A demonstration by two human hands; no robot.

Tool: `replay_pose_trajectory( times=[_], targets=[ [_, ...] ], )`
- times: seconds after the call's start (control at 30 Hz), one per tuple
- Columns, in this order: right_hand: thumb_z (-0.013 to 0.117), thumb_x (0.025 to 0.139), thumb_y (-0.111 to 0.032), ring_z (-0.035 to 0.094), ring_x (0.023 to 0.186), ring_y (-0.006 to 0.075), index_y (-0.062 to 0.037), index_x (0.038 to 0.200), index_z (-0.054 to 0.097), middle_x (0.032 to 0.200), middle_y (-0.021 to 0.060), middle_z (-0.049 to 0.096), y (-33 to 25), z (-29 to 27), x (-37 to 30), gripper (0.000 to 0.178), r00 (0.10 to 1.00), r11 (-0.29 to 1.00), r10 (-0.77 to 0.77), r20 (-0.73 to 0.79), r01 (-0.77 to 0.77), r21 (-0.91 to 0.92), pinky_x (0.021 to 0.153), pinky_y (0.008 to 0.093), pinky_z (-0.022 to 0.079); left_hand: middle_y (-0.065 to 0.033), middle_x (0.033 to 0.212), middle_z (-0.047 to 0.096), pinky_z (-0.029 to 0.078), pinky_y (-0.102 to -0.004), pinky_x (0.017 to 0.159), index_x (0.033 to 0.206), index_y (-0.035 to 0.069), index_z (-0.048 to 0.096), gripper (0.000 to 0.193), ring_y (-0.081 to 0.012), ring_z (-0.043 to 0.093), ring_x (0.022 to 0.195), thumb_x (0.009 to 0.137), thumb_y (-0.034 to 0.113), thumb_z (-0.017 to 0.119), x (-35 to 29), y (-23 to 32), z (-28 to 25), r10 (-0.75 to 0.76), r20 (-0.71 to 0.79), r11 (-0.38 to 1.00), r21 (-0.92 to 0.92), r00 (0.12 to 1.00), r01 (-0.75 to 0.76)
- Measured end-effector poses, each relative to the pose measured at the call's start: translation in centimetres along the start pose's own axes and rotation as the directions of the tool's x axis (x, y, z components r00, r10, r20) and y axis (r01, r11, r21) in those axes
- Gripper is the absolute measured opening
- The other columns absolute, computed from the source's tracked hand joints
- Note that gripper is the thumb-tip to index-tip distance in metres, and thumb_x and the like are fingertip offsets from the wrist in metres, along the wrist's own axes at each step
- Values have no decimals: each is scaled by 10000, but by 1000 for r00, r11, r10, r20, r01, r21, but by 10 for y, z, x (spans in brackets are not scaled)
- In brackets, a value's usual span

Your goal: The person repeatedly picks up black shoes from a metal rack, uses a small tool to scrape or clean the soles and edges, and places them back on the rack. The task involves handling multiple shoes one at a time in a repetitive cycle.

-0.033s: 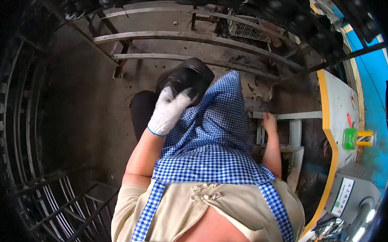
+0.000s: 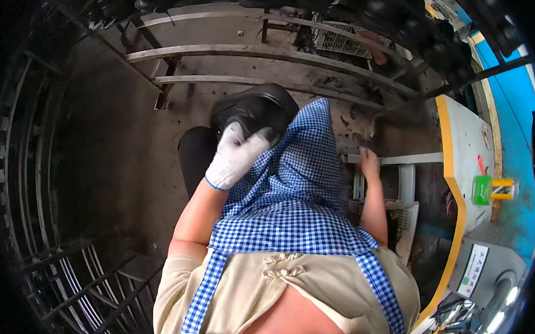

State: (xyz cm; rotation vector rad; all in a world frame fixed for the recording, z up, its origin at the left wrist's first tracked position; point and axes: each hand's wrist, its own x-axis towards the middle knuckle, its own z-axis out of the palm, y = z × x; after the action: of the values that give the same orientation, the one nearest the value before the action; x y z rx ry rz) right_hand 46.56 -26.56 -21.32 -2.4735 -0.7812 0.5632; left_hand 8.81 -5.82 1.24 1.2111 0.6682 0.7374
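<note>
A black shoe [image 2: 256,108] with a smooth, shiny surface rests over my lap at the knees. My left hand [image 2: 236,157], in a white knit glove with a blue cuff edge, is closed on its near side; some fingertips are lost against the black. Away to the right, my bare right hand [image 2: 370,164] is held low past the apron's edge, beside a pale metal frame. Its fingers are pressed together, and what they pinch, if anything, is too small to make out. A blue-and-white checked apron [image 2: 281,208] covers my lap.
Metal rails [image 2: 226,49] run across in front. At right stands a white table with a yellow edge [image 2: 449,153], bearing a green-and-yellow container [image 2: 482,190] and a grey machine [image 2: 492,264]. A pale crate [image 2: 408,220] sits below it. Dark racks [image 2: 94,294] stand at left.
The shoe has tilted slightly and shifted a little in my left hand. My right hand has risen slightly, away from me.
</note>
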Motion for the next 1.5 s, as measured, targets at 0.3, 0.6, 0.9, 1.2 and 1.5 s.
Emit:
replay_pose_trajectory(
  times=[0.3, 0.6, 0.9, 1.2, 1.5],
  targets=[
    [610, 829, -632, 590, 1081, 190, -45, 1344, 498, 1246, 108, 603, -217, 22, -77, 789, 703, 497, -474, 531, -284, 820, 896, 318, 481, -138, 816, 646, 539, -399, 598, 855, 47, 693, 257, -330, 649, 689, 725, 263, 740, -12, -21, 13, 302, 502, 239, 783, 810, -575],
    [501, 946, -493, 568, 1204, 279, -31, 1388, 442, 1368, 160, 524, -234, 64, -96, 641, 510, 107, -752, 417, -530, 841, 1028, 393, 469, -127, 1151, 635, 463, -360, 959, 1257, 11, 558, 455, -265, 617, 1063, 808, 5, 630, -43, 32, -44, 532, -36, 802, 342, 846, -490],
    [410, 965, -576, 585, 961, 173, -62, 1386, 454, 1229, 82, 563, -231, 69, -107, 666, 578, 662, -526, 624, -183, 727, 797, 288, 492, -107, 1271, 547, 412, -352, 1040, 1359, -4, 421, 658, -202, 522, 1192, 788, 82, 734, -22, 24, -56, 346, -448, 906, -68, 825, -417],
    [639, 895, -47, 578, 723, 145, -88, 1218, 646, 842, 62, 586, -310, -34, -108, 325, 340, 245, -936, -85, 807, 538, 647, 252, 473, -79, 1133, 628, 458, -324, 965, 1251, 0, 568, 736, -183, 594, 1061, 640, 312, 837, -27, 35, -50, 250, -155, 962, 150, 956, -227],
    [729, 766, -19, 526, 530, 160, -197, 1185, 695, 729, 55, 533, -352, -82, -142, 457, 94, 95, -995, 17, 991, 94, 461, 298, 431, -102, 1147, 634, 476, -330, 956, 1250, -15, 560, 676, -189, 603, 1062, 700, 275, 826, -41, 28, -42, 243, -88, 957, 186, 966, -223]
  ],
)
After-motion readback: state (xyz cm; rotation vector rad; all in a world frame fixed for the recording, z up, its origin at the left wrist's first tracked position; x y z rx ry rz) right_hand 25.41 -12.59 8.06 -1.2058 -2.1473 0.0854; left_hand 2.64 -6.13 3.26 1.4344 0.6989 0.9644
